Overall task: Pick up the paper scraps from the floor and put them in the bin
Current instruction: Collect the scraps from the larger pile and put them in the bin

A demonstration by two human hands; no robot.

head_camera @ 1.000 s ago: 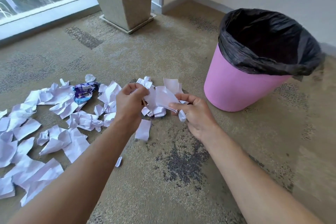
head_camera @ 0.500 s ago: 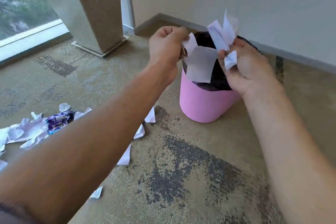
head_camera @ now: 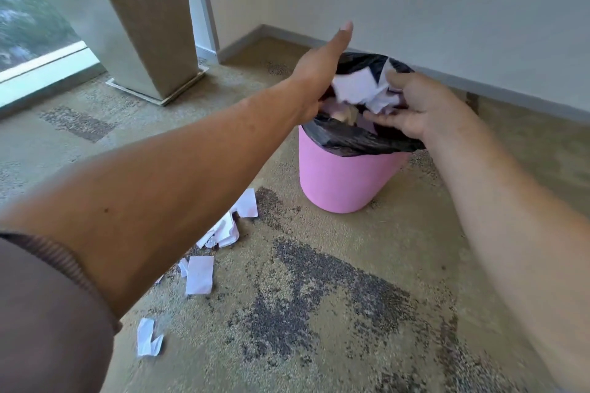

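Change: both hands have opened since half a second ago, when they held a bundle of paper above the bin; that bundle now drops between them.
Left hand: the left hand (head_camera: 322, 73) is over the near left edge of the bin, fingers straight and spread, thumb pointing up, gripping nothing.
Right hand: the right hand (head_camera: 415, 108) hovers over the right side of the opening with fingers loosely extended; the white pieces sit just beside its fingertips, and I cannot tell for certain whether any still touches them.
Falling scraps: the falling scraps (head_camera: 357, 86) are white and crumpled, at the mouth of the bin between the two hands, partly inside the liner.
Bin: the pink bin (head_camera: 344, 179) stands on the carpet near the wall, lined with a black bag (head_camera: 357, 137) folded over its rim.
Floor scraps: the floor scraps (head_camera: 223, 230) lie on the carpet (head_camera: 335, 297) to the left of the bin, partly hidden under the left forearm; a few more lie nearer the viewer.
Progress: one handful looks delivered or nearly so. The job appears only partly done, since several pieces remain on the floor, and more may be hidden beyond the left arm.
Surroundings: a beige pillar (head_camera: 143, 19) stands by a window at the left.
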